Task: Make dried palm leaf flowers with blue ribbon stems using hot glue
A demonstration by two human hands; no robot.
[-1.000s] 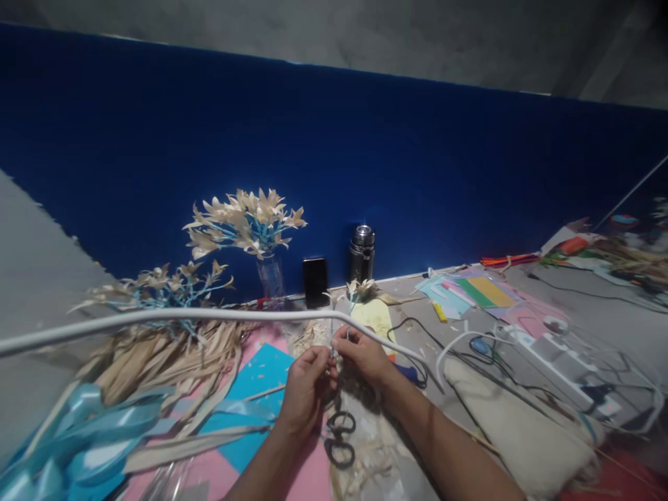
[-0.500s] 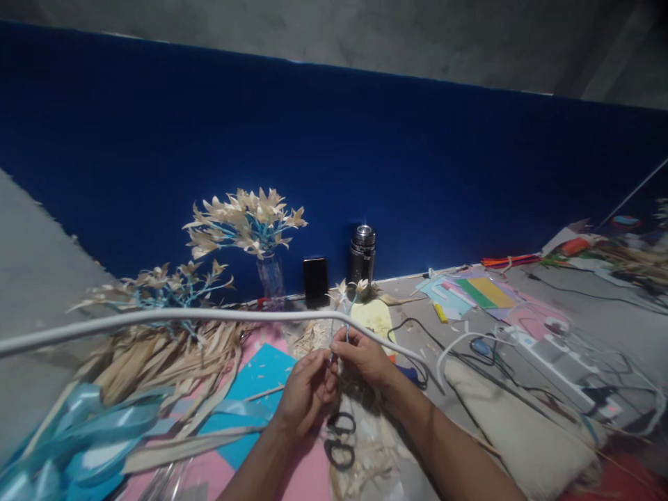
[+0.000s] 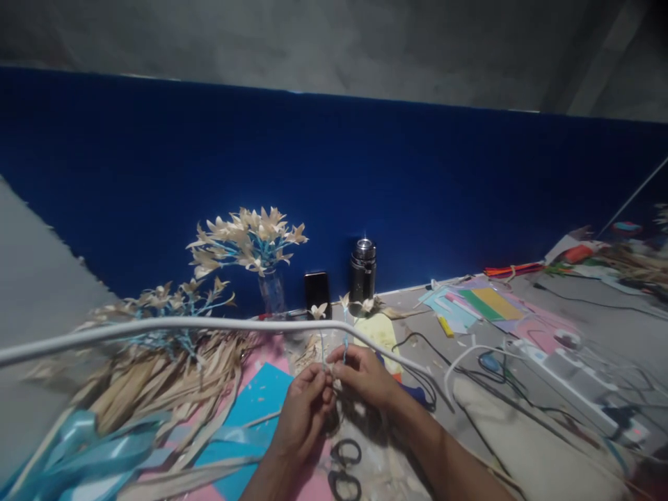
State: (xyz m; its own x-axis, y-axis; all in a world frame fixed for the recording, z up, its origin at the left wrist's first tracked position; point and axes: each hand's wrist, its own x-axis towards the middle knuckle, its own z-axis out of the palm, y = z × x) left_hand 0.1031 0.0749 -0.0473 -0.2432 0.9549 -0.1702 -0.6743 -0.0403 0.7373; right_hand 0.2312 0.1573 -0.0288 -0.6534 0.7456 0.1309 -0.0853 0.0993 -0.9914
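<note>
Left hand (image 3: 307, 403): beyond and left of the scissors (image 3: 346, 452); thumb and fingers pinch the base of the blue flower stems (image 3: 322, 342).
Right hand (image 3: 362, 372): beyond and slightly right of the scissors; fingertips closed at the same junction, a second stem rising beside the curled forefinger. Exact finger contact is partly hidden.
Flower stems: upright, directly beyond the scissors. Uneven pinch pressure could let one slip or twist; excess force could kink it.
Flower heads (image 3: 318, 311): above the stems, farther beyond the scissors. A crushing touch could probably crease them.
White tube (image 3: 172, 325): crosses beyond the scissors; clearance to the stems cannot be judged. Lifting carelessly could snag a flower.
Scissors handles: toward the wearer, blades obscured. A dropped wrist could knock them.
Black cable (image 3: 414, 337): beyond and right of the scissors. A sweeping right arm could drag it.
</note>
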